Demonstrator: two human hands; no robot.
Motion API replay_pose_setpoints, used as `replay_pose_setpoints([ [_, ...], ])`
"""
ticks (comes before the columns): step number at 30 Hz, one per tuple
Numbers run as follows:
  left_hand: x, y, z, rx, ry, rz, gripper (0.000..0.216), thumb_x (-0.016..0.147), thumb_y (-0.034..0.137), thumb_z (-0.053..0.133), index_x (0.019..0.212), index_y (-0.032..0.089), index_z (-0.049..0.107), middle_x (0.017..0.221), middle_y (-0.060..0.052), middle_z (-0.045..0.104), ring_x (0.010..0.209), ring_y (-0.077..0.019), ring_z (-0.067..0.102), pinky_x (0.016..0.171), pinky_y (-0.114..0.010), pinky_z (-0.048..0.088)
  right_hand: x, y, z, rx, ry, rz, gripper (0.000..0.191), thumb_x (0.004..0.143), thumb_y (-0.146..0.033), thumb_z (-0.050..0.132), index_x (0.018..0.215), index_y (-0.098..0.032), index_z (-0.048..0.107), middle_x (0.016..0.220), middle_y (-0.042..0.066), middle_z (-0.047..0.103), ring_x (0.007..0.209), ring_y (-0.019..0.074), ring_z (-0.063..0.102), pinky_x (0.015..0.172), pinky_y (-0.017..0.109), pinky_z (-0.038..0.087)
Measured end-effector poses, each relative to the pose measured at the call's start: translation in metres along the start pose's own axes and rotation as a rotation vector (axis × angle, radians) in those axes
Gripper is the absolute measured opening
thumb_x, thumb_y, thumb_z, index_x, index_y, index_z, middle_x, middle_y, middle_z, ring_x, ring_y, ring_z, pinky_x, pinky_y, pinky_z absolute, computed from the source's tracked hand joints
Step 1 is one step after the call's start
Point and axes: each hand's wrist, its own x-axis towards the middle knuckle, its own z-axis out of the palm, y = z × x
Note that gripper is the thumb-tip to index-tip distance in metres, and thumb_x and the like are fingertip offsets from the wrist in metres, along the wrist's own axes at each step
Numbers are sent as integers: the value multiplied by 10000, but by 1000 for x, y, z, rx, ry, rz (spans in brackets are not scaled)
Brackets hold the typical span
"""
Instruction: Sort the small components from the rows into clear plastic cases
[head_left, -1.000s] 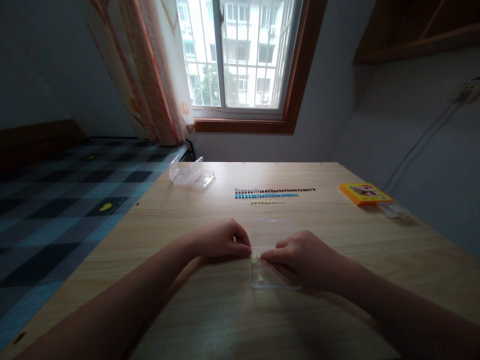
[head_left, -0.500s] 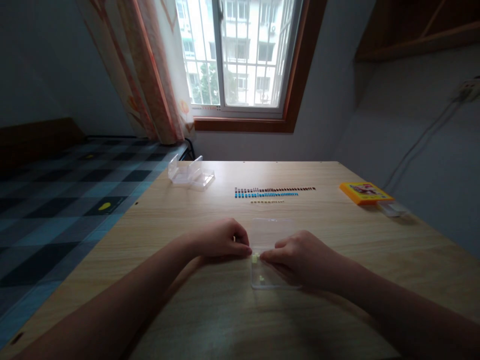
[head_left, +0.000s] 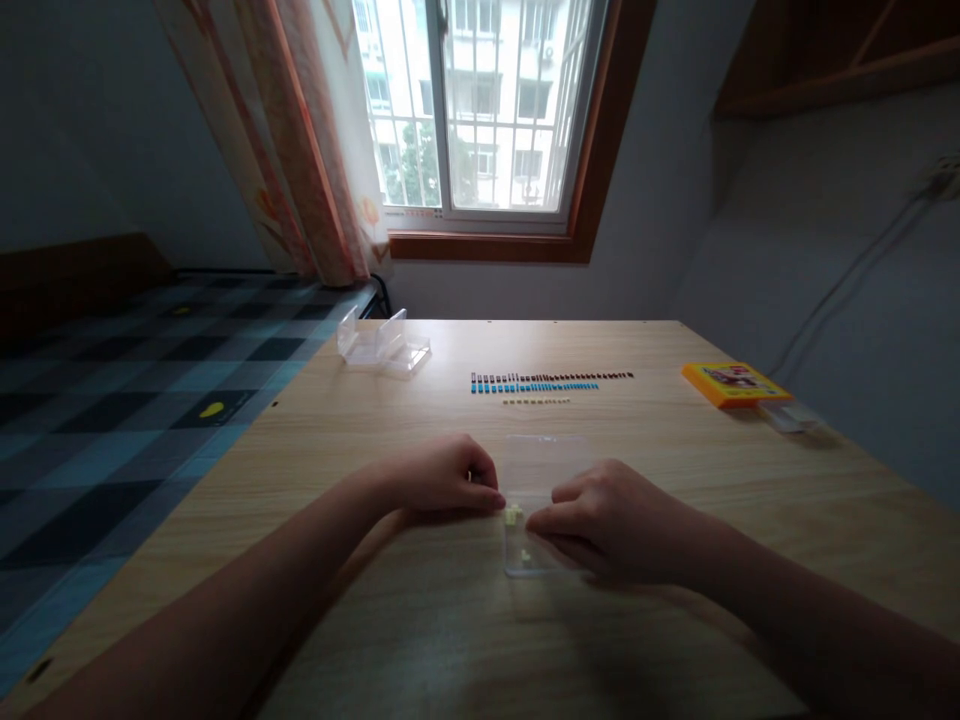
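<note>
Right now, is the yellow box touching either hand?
No, the yellow box lies at the table's far right, apart from the left hand and right hand.

No lettering is legible. Yellow box (head_left: 733, 384) at the right edge of the table (head_left: 675, 450): printed lid panel, its characters too small and blurred to read in the head view.

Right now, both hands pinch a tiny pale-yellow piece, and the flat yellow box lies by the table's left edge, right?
No: the head view shows the flat yellow box by the wooden table's right edge. The left hand and right hand do pinch the tiny pale-yellow piece.
</note>
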Motion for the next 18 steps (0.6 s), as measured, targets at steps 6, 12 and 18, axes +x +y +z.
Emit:
replay_pose_setpoints([
  [6,0,1,0,5,1,6,259,786,426,726,812,176,786,721,-14,732,646,-143,579,570,-241,378,3,-1,2,-18,-26,26,231,976,-241,521,825,-216,694,678,-15,645,530,94,433,545,288,206],
  [12,1,0,1,10,6,17,253,784,422,727,807,177,789,718,-16,735,645,-143,582,570,-240,379,4,-2,6,-35,-20,44,180,963,-246,539,900,-238,708,688,-20,660,525,101,440,542,297,194],
  [18,1,0,2,11,15,17,251,787,418,724,803,176,787,700,-8,718,641,-139,578,574,-240,384,5,-3,7,-48,-18,50,182,964,-234,535,878,-233,695,688,-24,664,524,99,461,540,294,188],
])
